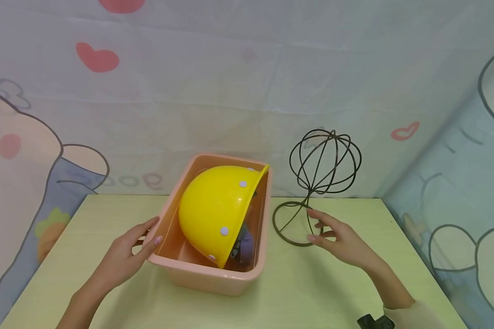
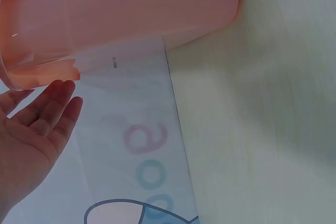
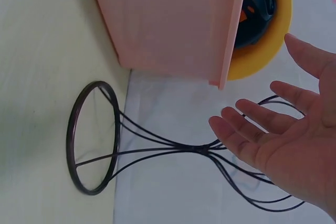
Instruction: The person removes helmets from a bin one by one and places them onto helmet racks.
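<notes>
A smooth pink plastic basin [image 1: 207, 282] sits near the far edge of the pale table [image 1: 119, 210]; inside, a glossy, domed yellow helmet [image 1: 212, 210] lies on its side, with round white rivets [image 1: 224, 231] and a dark harness [image 3: 254, 32]. The left hand [image 1: 125, 258] pinches the basin's left rim. Toward the far right corner stands a thin, balloon-topped wire rack [image 1: 310, 190]; the right hand [image 1: 343, 240], fingers spread, is beside its stem, perhaps touching.
</notes>
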Motion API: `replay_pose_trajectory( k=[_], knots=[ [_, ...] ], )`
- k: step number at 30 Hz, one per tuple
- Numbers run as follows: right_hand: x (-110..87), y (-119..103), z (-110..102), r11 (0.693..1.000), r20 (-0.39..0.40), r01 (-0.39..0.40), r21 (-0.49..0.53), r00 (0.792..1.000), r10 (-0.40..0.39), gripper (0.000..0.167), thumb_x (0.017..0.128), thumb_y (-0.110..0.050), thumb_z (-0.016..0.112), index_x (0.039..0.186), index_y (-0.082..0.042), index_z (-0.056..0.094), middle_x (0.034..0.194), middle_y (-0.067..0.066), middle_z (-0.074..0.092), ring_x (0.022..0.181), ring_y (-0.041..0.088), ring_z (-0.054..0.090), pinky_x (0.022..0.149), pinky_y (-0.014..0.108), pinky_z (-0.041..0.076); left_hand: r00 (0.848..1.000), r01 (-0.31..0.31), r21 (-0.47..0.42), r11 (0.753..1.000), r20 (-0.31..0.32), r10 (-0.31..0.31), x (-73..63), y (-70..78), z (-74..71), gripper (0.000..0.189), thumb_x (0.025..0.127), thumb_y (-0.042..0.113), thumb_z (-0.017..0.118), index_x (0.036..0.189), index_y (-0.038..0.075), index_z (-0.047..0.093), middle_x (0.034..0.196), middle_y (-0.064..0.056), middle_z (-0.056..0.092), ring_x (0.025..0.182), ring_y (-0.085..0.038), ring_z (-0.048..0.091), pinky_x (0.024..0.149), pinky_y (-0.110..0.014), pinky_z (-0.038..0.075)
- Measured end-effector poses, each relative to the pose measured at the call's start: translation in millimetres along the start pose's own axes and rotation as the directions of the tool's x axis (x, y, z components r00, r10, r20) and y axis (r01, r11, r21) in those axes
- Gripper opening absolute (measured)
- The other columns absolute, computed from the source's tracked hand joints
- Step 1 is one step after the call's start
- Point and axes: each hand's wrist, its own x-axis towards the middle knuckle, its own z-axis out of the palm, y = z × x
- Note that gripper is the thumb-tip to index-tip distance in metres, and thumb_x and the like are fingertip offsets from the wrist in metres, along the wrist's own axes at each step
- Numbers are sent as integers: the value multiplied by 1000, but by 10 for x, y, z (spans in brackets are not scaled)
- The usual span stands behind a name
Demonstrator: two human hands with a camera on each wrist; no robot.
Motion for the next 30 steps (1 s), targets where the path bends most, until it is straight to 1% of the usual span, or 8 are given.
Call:
replay_pose_trajectory(
  k=[7, 10, 17, 22, 26, 30],
  knots=[
    [119, -129, 28, 998, 29, 4, 64, 1000, -6, 61, 87, -22, 63, 140, -10, 36, 140, 10, 38, 110, 27, 50, 80, 32, 49, 999, 32, -19, 999, 33, -31, 0, -24, 10, 50, 92, 22, 56, 134, -1, 43, 129, -19, 49, 111, -33, 50, 81, -45, 47],
    [177, -194, 43, 995, 54, 4, 104, 998, -10, 63, 87, -21, 64, 141, -10, 34, 142, 10, 35, 112, 29, 48, 77, 30, 50, 998, 46, -24, 999, 44, -45, -1, -25, 11, 51, 92, 23, 56, 135, -1, 42, 131, -19, 48, 112, -34, 50, 81, -45, 48],
    [317, -345, 74, 993, 61, 44, 108, 997, -51, 66, 85, -19, 66, 141, -9, 33, 140, 11, 37, 110, 27, 48, 81, 33, 49, 995, 84, -50, 995, 62, -81, -5, -24, 3, 53, 92, 25, 55, 138, 3, 39, 131, -20, 47, 108, -33, 53, 80, -42, 49],
    [410, -461, 84, 989, 79, 45, 140, 995, -56, 69, 84, -20, 67, 142, -11, 31, 141, 9, 36, 110, 24, 48, 84, 34, 48, 992, 108, -77, 991, 79, -102, -4, -27, -5, 54, 92, 23, 55, 139, 4, 37, 132, -21, 46, 107, -34, 53, 81, -43, 48],
    [472, -539, 102, 988, 89, 48, 149, 994, -61, 69, 85, -21, 67, 143, -12, 30, 140, 8, 37, 111, 24, 47, 85, 34, 48, 990, 115, -94, 989, 90, -107, -7, -28, -8, 54, 92, 22, 55, 140, 4, 36, 132, -23, 45, 104, -35, 55, 81, -43, 49],
    [522, -602, 128, 982, 90, 54, 182, 993, -71, 67, 85, -19, 66, 142, -13, 32, 138, 9, 38, 110, 26, 48, 85, 34, 48, 989, 119, -107, 987, 95, -109, -12, -32, -8, 54, 92, 22, 55, 140, 5, 36, 131, -24, 45, 100, -35, 58, 78, -42, 50]
  ],
)
